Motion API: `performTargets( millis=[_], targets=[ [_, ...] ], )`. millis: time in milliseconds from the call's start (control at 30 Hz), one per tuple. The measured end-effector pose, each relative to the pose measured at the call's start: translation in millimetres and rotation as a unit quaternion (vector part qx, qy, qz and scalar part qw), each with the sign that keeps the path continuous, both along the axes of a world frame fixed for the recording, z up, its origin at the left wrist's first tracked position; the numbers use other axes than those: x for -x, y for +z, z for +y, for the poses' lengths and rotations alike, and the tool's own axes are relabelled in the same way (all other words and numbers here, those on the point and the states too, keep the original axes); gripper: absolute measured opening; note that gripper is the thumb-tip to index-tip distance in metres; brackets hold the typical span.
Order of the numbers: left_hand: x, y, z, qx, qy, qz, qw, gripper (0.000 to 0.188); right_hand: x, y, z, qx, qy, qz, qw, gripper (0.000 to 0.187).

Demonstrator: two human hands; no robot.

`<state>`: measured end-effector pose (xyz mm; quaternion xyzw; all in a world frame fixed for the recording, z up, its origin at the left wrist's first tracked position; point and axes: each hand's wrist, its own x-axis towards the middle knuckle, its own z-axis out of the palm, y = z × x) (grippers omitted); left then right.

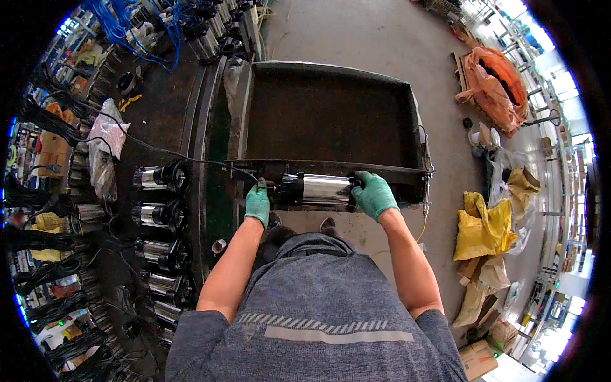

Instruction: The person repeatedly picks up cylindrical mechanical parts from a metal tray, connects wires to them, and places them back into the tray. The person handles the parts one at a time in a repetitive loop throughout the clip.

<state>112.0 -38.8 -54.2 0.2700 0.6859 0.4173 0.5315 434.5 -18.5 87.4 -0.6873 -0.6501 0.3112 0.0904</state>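
Observation:
A motor (326, 189), a shiny silver cylinder with black ends, lies crosswise in front of me at the near side of a dark metal trough (331, 67). My right hand (375, 193), in a green glove, is closed round its right end. At the left end is my left hand (258, 202), also gloved in green, with its fingers closed on a black cable (197, 159). That cable runs off to the upper left. Whether the left fingers also touch the motor is hard to see.
Several similar motors (156, 215) stand in a column on the dark bench to my left, with black cables beyond. Blue cables (121, 28) hang at the far left. On the right floor lie a yellow sack (484, 229) and an orange bag (487, 83). A thin hose (426, 191) hangs at the trough's right.

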Motion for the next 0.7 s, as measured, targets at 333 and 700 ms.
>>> performTargets(
  millis=[333, 700],
  targets=[
    [30.7, 21.5, 6.1, 0.056, -0.213, 0.367, 0.904, 0.054, 14.5, -8.3, 1.3, -0.023, -0.014, 0.018, 0.999, 0.057],
    [-26.8, 47.8, -14.3, -0.115, -0.191, 0.268, 0.937, 0.065, -174.4, -141.4, -114.2, -0.153, -0.385, -0.079, 0.907, 0.035]
  ],
)
